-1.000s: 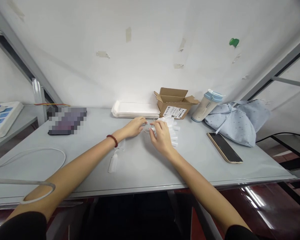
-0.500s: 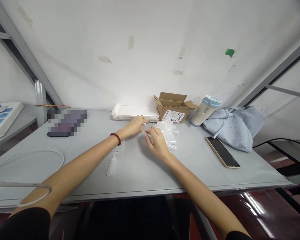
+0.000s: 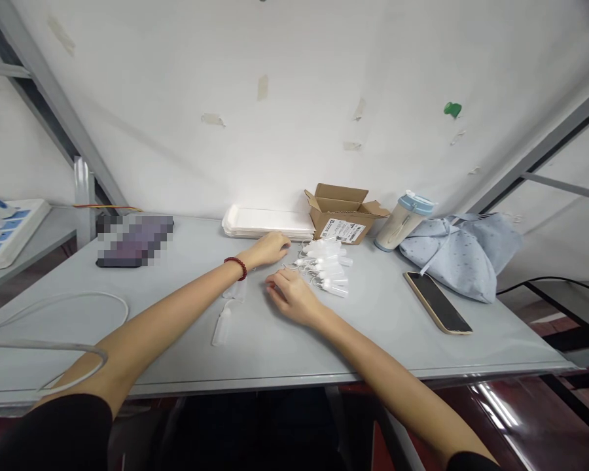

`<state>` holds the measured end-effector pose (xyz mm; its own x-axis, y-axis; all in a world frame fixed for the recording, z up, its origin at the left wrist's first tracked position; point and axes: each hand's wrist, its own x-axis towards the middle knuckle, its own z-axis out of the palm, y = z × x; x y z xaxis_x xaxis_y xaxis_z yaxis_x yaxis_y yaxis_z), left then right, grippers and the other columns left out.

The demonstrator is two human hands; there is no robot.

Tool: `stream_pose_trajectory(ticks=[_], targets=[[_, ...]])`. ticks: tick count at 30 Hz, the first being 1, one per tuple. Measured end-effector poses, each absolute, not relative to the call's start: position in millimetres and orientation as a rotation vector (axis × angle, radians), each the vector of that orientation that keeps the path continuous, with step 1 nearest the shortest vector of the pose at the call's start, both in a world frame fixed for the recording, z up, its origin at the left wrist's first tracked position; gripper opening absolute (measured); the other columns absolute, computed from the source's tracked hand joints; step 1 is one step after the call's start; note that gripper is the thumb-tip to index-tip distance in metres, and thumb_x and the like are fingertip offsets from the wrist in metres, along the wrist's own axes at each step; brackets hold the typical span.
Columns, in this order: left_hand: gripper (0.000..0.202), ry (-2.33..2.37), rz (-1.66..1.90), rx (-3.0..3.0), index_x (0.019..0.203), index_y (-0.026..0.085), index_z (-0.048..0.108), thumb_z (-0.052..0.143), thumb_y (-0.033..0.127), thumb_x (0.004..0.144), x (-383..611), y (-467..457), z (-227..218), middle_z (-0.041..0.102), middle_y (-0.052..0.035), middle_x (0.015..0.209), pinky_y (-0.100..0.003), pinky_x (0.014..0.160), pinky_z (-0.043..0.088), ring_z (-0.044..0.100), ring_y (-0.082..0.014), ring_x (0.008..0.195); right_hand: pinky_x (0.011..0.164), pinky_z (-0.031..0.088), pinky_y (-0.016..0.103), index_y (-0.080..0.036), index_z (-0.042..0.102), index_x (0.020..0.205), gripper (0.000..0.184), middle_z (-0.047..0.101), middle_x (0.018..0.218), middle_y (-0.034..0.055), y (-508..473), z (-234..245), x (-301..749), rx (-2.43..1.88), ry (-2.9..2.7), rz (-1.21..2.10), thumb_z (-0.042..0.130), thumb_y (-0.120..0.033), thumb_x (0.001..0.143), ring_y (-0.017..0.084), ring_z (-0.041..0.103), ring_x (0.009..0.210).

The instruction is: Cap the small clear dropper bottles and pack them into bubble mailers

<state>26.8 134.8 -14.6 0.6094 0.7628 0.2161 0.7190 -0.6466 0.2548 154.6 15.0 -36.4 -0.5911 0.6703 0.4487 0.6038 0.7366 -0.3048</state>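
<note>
Just beyond small bottles [image 3: 326,268]: box [image 3: 343,219], tumbler [image 3: 402,222], phone [image 3: 438,302].

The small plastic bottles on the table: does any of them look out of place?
Yes. One small bottle lies on its side on the table by the left forearm, apart from the cluster of bottles beyond the right hand. Nothing looks spilled or broken.

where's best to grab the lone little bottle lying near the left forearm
Probably the wider body of the lone bottle, pinched across its sides from above. It lies flat on the table with its narrow end pointing away, and its right side is open.
</note>
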Motion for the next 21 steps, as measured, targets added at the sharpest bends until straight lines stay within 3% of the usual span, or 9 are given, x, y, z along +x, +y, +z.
stream_pose_trajectory(ticks=[5, 8, 12, 21], targets=[[0.023, 1.304, 0.367, 2.717, 0.076, 0.016, 0.068, 0.047, 0.008, 0.08, 34, 134, -10, 0.071, -0.0097, 0.078, -0.03, 0.072, 0.047, 0.065, -0.0222, 0.076, 0.076, 0.042, 0.033, -0.017, 0.058, 0.095, 0.011, 0.063, 0.088, 0.0089, 15, -35, 154, -0.978, -2.4, 0.157, 0.047, -0.016, 0.091, 0.021, 0.055, 0.083], [0.024, 1.413, 0.355, 2.726, 0.09, 0.011, 0.068, 0.045, 0.008, 0.081, 41, 129, -8, 0.071, -0.0157, 0.089, -0.032, 0.072, 0.047, 0.067, -0.025, 0.082, 0.075, 0.041, 0.033, -0.017, 0.058, 0.094, 0.011, 0.063, 0.087, 0.009, 14, -34, 153, -0.969, -2.405, 0.163, 0.047, -0.016, 0.091, 0.021, 0.055, 0.082], [0.029, 1.549, 0.348, 2.716, 0.105, 0.005, 0.064, 0.045, 0.019, 0.088, 48, 124, -5, 0.069, -0.0232, 0.098, -0.035, 0.071, 0.049, 0.067, -0.0308, 0.089, 0.074, 0.041, 0.032, -0.017, 0.057, 0.092, 0.008, 0.062, 0.085, 0.0079, 14, -34, 152, -0.97, -2.403, 0.162, 0.049, -0.015, 0.09, 0.021, 0.055, 0.082], [0.022, 1.462, 0.154, 2.766, 0.09, 0.007, 0.069, 0.049, 0.011, 0.082, 57, 123, 8, 0.072, -0.0199, 0.089, -0.033, 0.073, 0.048, 0.069, -0.0295, 0.087, 0.075, 0.042, 0.033, -0.016, 0.058, 0.094, 0.01, 0.062, 0.087, 0.0092, 15, -36, 152, -0.977, -2.421, 0.182, 0.049, -0.016, 0.09, 0.021, 0.055, 0.083]])
